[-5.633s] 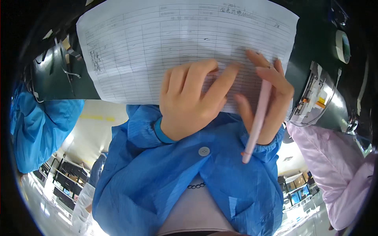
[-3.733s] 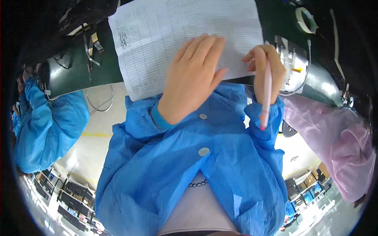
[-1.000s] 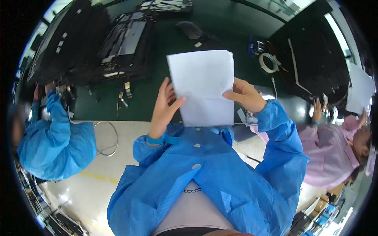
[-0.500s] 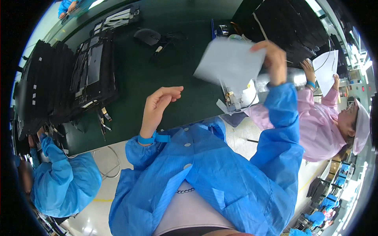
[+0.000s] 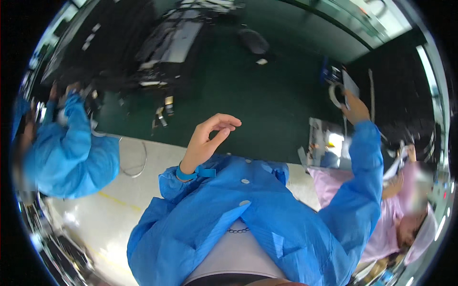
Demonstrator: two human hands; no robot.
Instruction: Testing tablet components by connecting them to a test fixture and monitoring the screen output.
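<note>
Right hand (image 5: 355,108) is stretched far out, and its grip is closed on the edge of a white sheet of paper (image 5: 349,85), holding it just above the dark green surface (image 5: 267,95). Beside that grip lies a white ring of tape (image 5: 334,95). Nearer the body, the left hand (image 5: 206,140) hangs over the surface with an empty, narrow grip, thumb and finger almost touching. Far across from that grip sits a black machine (image 5: 167,45), and a small dark mouse-shaped thing (image 5: 254,42) lies beyond it. To do this well, I think the paper should be kept flat, held gently, and lowered clear of the tape.
</note>
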